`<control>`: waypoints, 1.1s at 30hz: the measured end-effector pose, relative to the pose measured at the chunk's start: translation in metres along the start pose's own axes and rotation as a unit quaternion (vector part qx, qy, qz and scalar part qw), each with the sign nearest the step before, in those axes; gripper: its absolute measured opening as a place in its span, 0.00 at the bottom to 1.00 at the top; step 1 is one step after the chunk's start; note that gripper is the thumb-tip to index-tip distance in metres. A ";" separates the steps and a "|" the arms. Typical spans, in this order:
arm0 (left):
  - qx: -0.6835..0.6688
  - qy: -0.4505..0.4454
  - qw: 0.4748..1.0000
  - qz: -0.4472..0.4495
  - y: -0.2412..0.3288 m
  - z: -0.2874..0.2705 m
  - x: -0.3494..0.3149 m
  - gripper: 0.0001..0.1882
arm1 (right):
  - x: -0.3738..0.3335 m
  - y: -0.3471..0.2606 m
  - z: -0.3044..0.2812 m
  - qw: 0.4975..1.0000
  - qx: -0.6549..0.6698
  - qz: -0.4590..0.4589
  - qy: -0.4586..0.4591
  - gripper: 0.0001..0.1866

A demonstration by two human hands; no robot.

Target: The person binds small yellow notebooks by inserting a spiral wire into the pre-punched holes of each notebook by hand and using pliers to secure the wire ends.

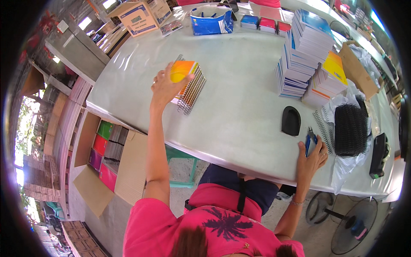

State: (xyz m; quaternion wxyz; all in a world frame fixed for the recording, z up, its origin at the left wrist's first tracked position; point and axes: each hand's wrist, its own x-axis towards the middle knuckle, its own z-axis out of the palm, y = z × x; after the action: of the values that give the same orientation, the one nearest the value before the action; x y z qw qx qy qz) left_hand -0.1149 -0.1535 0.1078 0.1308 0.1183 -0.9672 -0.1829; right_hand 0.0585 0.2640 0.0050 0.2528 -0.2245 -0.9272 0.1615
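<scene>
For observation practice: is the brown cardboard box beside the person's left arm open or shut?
Open: the box has flaps spread outward, exposing green, red and purple covers.

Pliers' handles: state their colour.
The pliers' handles are blue, seen best in the head view.

Beyond the left grip [165,88] — a brown carton [143,20] and a blue pouch [212,25]; low and right of the right grip [311,159] — a fan [351,222].

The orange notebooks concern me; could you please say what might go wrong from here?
The coils jut past the orange notebooks under the left hand, so they might snag or bend. The tall book pile has uneven edges and could slide if bumped. The right hand is at the pliers, so a careless grip might pinch.
</scene>
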 end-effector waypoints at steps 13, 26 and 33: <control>0.064 -0.077 0.992 0.079 -0.014 0.013 0.015 0.57 | 0.009 0.003 -0.018 0.986 0.110 0.014 0.125 0.18; 0.072 0.097 0.981 0.149 0.030 0.001 -0.020 0.48 | 0.222 -0.003 -0.039 0.931 0.349 -0.076 0.072 0.31; -0.054 0.166 0.967 0.188 0.069 -0.011 -0.049 0.38 | 0.262 -0.011 -0.043 0.931 0.348 -0.019 -0.110 0.31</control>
State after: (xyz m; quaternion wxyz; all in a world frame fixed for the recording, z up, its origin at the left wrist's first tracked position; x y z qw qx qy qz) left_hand -0.0784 -0.0814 0.1341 0.3279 -0.0437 -0.9254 -0.1848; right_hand -0.1240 0.3933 0.1491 0.2148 -0.0861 -0.8390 0.4925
